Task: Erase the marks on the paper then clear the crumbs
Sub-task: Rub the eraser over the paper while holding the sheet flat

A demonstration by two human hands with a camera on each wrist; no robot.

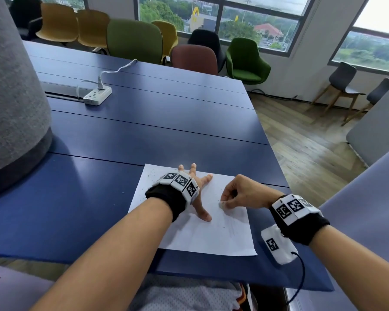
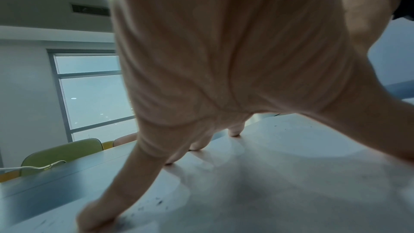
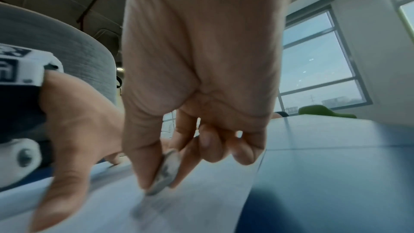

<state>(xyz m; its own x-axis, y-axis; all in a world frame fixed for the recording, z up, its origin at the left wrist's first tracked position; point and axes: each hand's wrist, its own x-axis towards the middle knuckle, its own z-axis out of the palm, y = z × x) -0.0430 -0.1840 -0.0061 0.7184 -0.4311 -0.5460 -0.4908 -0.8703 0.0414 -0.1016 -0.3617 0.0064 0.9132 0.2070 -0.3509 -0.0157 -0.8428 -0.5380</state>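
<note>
- White rectangular sheet of paper [image 1: 202, 232] is lying flat near the front edge of the dark blue panelled table [image 1: 144, 117], with faint grey pencil marks [image 1: 233, 223] showing on its right half.
- Small dark eraser crumbs [image 1: 152, 175] are lying scattered over the sheet's far left corner; a few specks are sitting on the table just left of the sheet.
- Left hand [image 1: 199, 191] is pressing on the paper with fingers straight and spread wide, fingertips and thumb touching the sheet; it is gripping nothing.
- Left wrist view is showing the same spread, with the fingertips [image 2: 197, 145] planted on the paper [image 2: 268, 183] and crumbs [image 2: 160, 202] lying near the nearest finger.
- Right hand [image 1: 240, 194] is pinching a small whitish worn eraser [image 1: 222, 204] between thumb and forefinger, its lower end touching the paper at the top of the pencil marks.
- Right wrist view is showing the smudged eraser [image 3: 167, 171] held between thumb and forefinger, the other fingers curled in beside it; the tip is meeting the paper [image 3: 201, 210], blurred.
- White power strip [image 1: 97, 95] with a white cable plugged in is sitting well away on the far left of the table.
- Grey felt-covered partition [image 1: 11, 97] is standing at the table's left.
</note>
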